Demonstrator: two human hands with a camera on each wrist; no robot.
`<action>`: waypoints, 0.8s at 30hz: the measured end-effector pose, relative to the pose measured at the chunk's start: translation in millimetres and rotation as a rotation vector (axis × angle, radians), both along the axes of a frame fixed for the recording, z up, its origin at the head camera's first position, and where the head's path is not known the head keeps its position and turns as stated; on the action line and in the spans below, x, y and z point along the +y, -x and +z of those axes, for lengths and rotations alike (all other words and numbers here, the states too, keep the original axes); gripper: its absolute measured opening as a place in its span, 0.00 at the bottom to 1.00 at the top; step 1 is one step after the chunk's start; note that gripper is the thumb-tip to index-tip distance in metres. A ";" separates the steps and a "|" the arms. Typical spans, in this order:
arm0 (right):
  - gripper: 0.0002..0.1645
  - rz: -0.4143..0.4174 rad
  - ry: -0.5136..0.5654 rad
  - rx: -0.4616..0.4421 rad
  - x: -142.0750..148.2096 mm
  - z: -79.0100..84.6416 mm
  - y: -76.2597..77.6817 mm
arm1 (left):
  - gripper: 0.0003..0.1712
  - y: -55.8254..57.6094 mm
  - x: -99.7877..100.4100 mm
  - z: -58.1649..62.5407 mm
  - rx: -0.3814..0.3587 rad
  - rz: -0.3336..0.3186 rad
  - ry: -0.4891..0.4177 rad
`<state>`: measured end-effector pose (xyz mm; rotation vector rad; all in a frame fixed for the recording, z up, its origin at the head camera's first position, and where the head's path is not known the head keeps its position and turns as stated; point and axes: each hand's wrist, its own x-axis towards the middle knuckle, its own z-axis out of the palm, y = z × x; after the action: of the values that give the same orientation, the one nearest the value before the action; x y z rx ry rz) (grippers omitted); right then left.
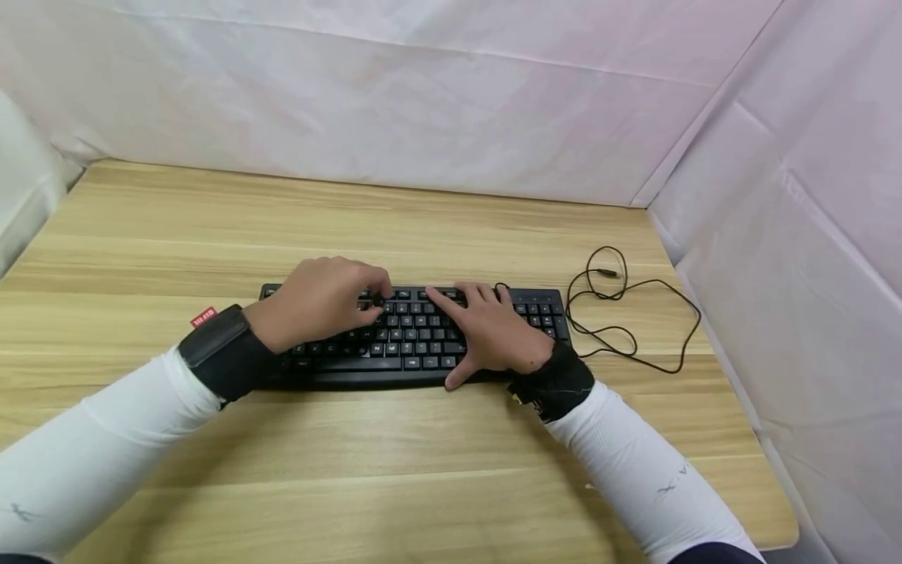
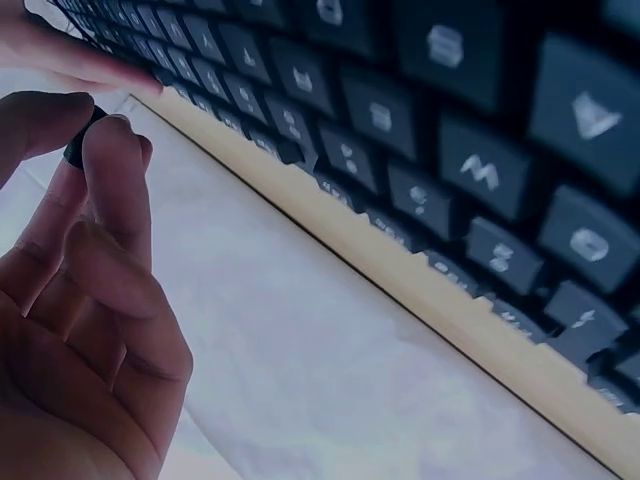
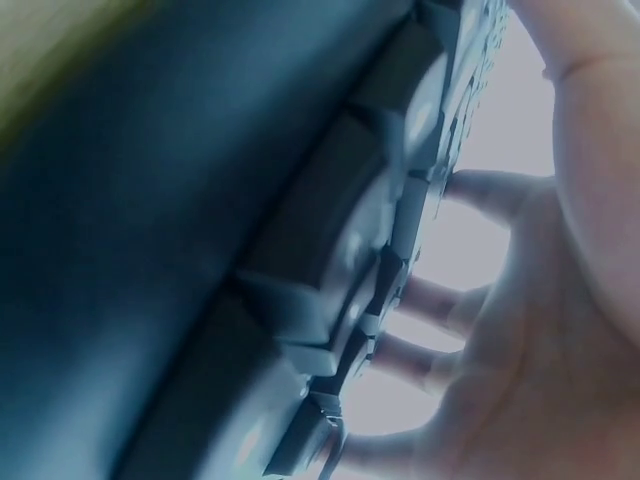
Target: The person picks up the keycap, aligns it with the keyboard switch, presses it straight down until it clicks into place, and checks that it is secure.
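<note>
A black keyboard (image 1: 396,335) lies flat on the wooden table. Over its left half, my left hand (image 1: 327,301) pinches a small black keycap (image 2: 82,140) between thumb and fingertips, held just above the keys. In the left wrist view the other fingers of that hand are curled toward the palm, and rows of lettered keys (image 2: 390,110) fill the upper right. On the keyboard's right part rests my right hand (image 1: 496,333), fingers spread, with its thumb at the front edge. The right wrist view shows its fingers (image 3: 490,195) reaching across the keys.
To the right of the keyboard, a thin black cable (image 1: 694,301) lies in loops, its plug (image 1: 606,272) among them. White fabric walls (image 1: 437,102) stand behind the table (image 1: 366,470) and along its right side.
</note>
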<state>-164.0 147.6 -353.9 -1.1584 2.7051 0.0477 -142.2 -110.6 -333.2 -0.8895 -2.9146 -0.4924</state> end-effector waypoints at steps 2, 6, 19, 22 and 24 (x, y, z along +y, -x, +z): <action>0.81 -0.001 -0.007 0.000 -0.7 0.5 0.1 | 0.13 -3.7 -2.9 -1.5 -0.011 0.004 -0.004; 0.81 -0.008 -0.020 -0.005 -1.6 1.8 -0.3 | 0.12 -11.6 -9.4 -5.0 -0.021 0.016 -0.013; 0.81 -0.016 -0.014 0.000 -1.7 0.9 -0.7 | 0.12 -22.7 -24.4 -16.5 -0.065 0.035 -0.011; 0.80 -0.013 -0.002 -0.012 -2.4 -0.9 -0.8 | 0.13 -24.4 -27.4 -18.5 -0.059 0.029 -0.002; 0.80 -0.010 0.002 -0.019 -2.9 -1.5 -0.8 | 0.13 -25.7 -29.2 -19.4 -0.054 0.030 0.004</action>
<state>-163.2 144.7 -355.4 -1.1394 2.6947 0.0319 -116.5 -139.9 -352.6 -0.8453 -2.9732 -0.5171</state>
